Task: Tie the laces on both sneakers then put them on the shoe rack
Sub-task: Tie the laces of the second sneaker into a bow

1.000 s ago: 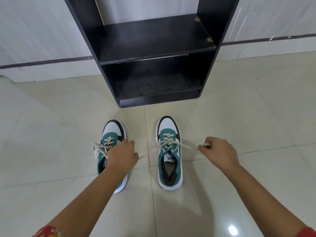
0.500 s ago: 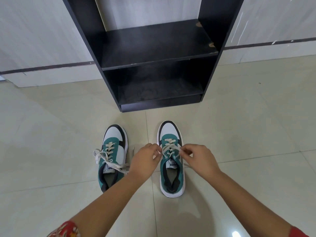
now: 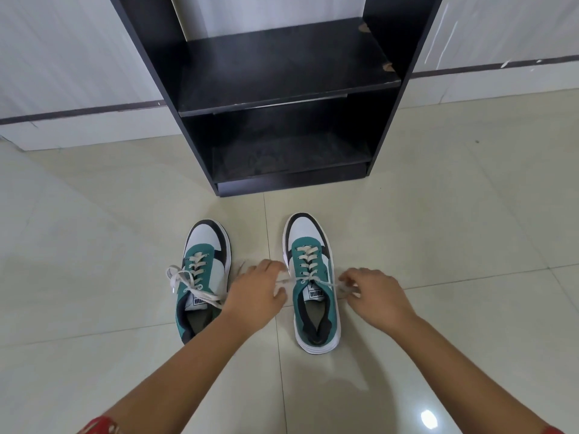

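Note:
Two green, white and black sneakers stand on the tiled floor, toes towards the rack. The left sneaker (image 3: 203, 270) has a loose bow with lace ends hanging off its sides. The right sneaker (image 3: 313, 283) has its cream laces (image 3: 308, 278) stretched sideways across the tongue. My left hand (image 3: 260, 289) pinches one lace end just left of that shoe. On the shoe's right side, my right hand (image 3: 372, 292) pinches the other end. The black shoe rack (image 3: 282, 73) stands just beyond the sneakers.
The rack has an upper shelf and a dusty bottom shelf (image 3: 291, 155), both bare. A pale wall with a dark stripe (image 3: 78, 111) runs behind it. Glossy beige floor tiles (image 3: 438, 214) spread on both sides.
A second ago my hands held the right sneaker's laces wide apart. They came together over the tongue half a second ago and have now drawn apart again, pulling the laces sideways.

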`<state>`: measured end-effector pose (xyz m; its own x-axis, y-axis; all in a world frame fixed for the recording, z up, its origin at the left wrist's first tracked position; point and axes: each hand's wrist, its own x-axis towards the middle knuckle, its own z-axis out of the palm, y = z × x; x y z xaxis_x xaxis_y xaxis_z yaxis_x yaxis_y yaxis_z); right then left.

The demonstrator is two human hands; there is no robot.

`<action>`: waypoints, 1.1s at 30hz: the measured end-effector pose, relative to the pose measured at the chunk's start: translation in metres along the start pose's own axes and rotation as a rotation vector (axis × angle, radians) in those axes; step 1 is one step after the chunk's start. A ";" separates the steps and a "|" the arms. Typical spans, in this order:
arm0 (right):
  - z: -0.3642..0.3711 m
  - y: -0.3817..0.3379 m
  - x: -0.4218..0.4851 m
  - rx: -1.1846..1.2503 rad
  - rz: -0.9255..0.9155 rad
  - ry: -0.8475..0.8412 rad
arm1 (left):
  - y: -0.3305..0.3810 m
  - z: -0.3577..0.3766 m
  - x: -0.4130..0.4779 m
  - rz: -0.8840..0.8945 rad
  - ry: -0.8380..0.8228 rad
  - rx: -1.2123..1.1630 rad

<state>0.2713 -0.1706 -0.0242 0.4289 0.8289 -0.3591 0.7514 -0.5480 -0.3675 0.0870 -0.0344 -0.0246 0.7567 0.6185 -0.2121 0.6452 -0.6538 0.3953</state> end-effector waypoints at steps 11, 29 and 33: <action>-0.005 -0.017 -0.002 0.208 0.007 0.034 | 0.012 0.009 0.004 0.050 0.110 -0.014; -0.020 -0.022 -0.002 0.782 0.065 -0.072 | 0.009 -0.005 0.004 -0.367 -0.105 -1.035; -0.022 -0.040 -0.002 1.066 0.023 -0.114 | 0.028 -0.021 0.004 -0.332 -0.075 -1.213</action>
<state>0.2514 -0.1480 0.0098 0.3467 0.8318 -0.4336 -0.1057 -0.4247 -0.8992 0.1057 -0.0411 0.0049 0.6065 0.6240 -0.4927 0.3231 0.3728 0.8698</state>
